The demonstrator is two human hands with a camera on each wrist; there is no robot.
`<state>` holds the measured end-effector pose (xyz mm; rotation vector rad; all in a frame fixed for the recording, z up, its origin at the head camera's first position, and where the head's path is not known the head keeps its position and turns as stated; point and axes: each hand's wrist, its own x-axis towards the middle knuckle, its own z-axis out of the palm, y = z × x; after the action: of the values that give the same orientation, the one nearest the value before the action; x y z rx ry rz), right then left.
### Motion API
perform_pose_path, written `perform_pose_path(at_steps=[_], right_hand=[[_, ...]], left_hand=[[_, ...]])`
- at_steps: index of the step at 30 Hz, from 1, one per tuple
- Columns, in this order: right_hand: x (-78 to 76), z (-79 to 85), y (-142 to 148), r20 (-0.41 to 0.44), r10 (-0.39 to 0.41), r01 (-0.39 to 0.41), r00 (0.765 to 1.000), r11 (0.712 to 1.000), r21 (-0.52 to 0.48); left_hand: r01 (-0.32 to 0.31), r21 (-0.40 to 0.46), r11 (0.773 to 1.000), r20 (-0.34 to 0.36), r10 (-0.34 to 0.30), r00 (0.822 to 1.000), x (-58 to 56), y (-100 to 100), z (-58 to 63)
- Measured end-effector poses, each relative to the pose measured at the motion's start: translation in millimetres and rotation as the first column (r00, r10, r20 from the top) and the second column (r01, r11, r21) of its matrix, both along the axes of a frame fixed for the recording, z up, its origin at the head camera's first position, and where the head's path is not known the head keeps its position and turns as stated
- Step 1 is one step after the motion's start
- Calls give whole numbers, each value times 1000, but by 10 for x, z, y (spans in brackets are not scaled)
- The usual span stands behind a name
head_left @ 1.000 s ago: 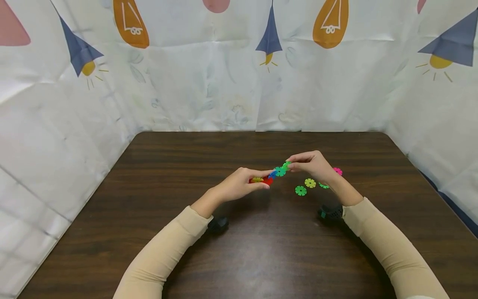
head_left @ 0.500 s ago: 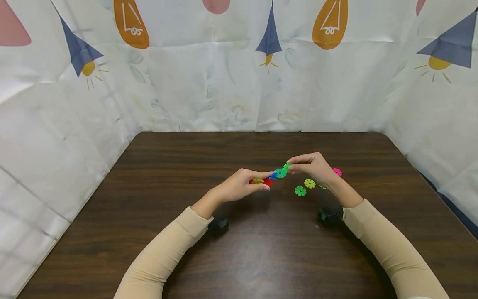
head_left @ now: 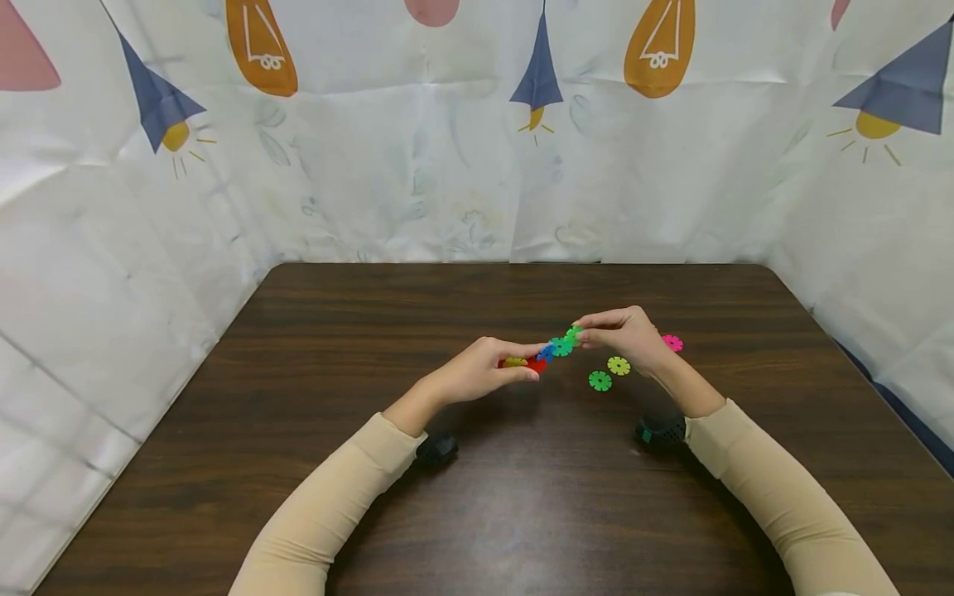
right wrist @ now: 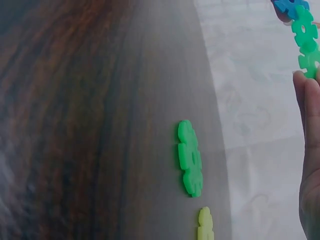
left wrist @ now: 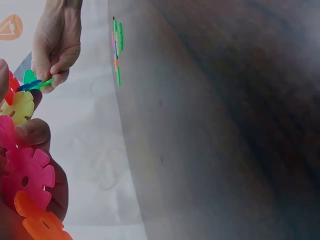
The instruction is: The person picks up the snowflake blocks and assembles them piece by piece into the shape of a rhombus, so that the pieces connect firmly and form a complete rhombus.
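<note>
A chain of snowflake-shaped plastic discs, joined at their slots, stretches between my two hands above the table. My left hand (head_left: 477,372) grips its left part, where a yellow disc (left wrist: 20,107), a pink disc (left wrist: 26,177) and an orange disc (left wrist: 45,225) show in the left wrist view. From there run a red disc (head_left: 535,364), a blue disc (head_left: 546,353) and a teal-green disc (head_left: 561,346). My right hand (head_left: 626,335) pinches the bright green disc (head_left: 572,334) at the right end. My left fingers and palm hide parts of the chain.
On the dark wooden table (head_left: 358,314) lie a loose green disc (head_left: 599,381), a yellow-green disc (head_left: 619,366) and a pink disc (head_left: 673,343), near my right wrist. Dark wrist devices, the left one (head_left: 437,449) and the right one (head_left: 659,430), sit under my forearms. A patterned curtain (head_left: 462,182) hangs behind.
Both hands keep their hold on the chain. The right hand and the chain's right end have sunk slightly. A green disc on the table has become hidden behind the right hand.
</note>
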<state>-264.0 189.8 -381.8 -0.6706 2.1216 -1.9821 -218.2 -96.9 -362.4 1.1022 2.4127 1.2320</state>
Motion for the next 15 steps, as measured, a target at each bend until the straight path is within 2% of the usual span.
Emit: perform_pose_path(at_steps=[8, 15], right_hand=[[27, 12, -23, 22, -16, 17, 1000, 997, -78], [42, 45, -32, 26, 3, 0, 1000, 995, -95]], left_hand=[[-10, 18, 1000, 20, 10, 1000, -3, 6, 34], [-9, 12, 1000, 25, 8, 1000, -12, -5, 20]])
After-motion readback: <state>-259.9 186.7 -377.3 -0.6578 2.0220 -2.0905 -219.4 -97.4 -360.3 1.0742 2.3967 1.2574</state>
